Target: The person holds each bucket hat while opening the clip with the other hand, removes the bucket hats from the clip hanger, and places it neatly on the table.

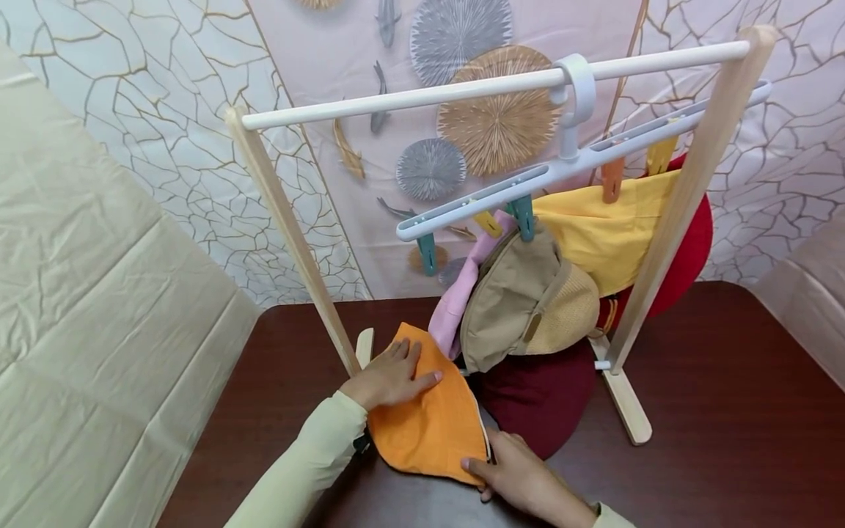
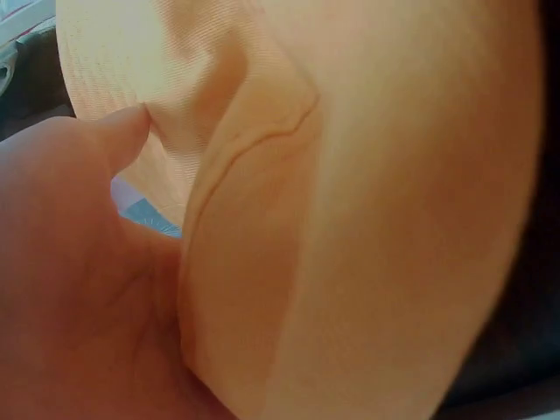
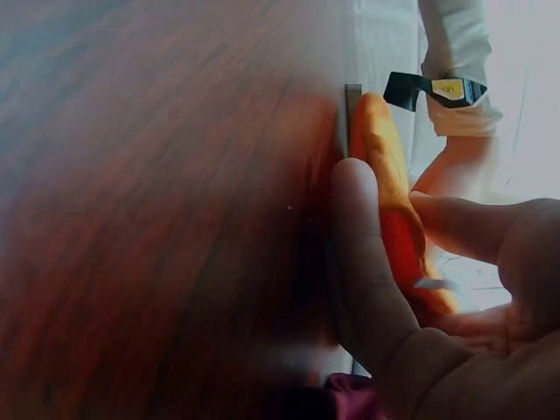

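Observation:
An orange bucket hat [image 1: 429, 433], folded flat, lies on the dark table before the rack. My left hand [image 1: 391, 375] rests on its upper left part with the fingers spread. In the left wrist view the hat's cloth [image 2: 254, 289] fills much of the frame beside the palm. At the hat's lower right corner, my right hand [image 1: 521, 469] pinches the edge between thumb and fingers. The right wrist view has the orange edge [image 3: 398, 210] between the thumb and a finger [image 3: 357, 227] close over the table. A maroon hat [image 1: 548, 400] lies just behind.
A wooden rack with a white bar [image 1: 409, 95] carries a white clip hanger [image 1: 482, 205]. From it hang a pink cloth item [image 1: 458, 297], a khaki cap [image 1: 508, 301], a yellow piece [image 1: 607, 227] and a red one [image 1: 693, 249]. A teal clip [image 1: 427, 254] hangs free at the left end.

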`<action>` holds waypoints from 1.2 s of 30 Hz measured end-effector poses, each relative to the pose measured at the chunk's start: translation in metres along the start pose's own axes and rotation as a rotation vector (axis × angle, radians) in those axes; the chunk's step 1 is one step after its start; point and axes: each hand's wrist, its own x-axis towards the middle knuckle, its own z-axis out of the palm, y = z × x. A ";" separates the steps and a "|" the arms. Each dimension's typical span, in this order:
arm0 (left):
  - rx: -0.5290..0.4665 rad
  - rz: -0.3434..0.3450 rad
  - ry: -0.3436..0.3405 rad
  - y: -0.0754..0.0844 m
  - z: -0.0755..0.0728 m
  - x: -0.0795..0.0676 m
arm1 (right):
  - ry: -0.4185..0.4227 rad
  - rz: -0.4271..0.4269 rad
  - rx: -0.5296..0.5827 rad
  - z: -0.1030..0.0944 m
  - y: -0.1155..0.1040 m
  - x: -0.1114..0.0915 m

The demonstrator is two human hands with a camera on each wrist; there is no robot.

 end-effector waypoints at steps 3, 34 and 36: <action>0.009 0.004 -0.001 -0.003 0.001 0.005 | 0.078 -0.035 -0.031 0.005 0.009 0.002; 0.201 -0.136 0.143 0.036 0.012 -0.038 | -0.118 -0.108 -1.164 0.025 -0.024 0.010; 0.168 -0.121 0.129 0.032 0.013 -0.034 | -0.107 -0.119 -1.172 0.023 -0.028 0.013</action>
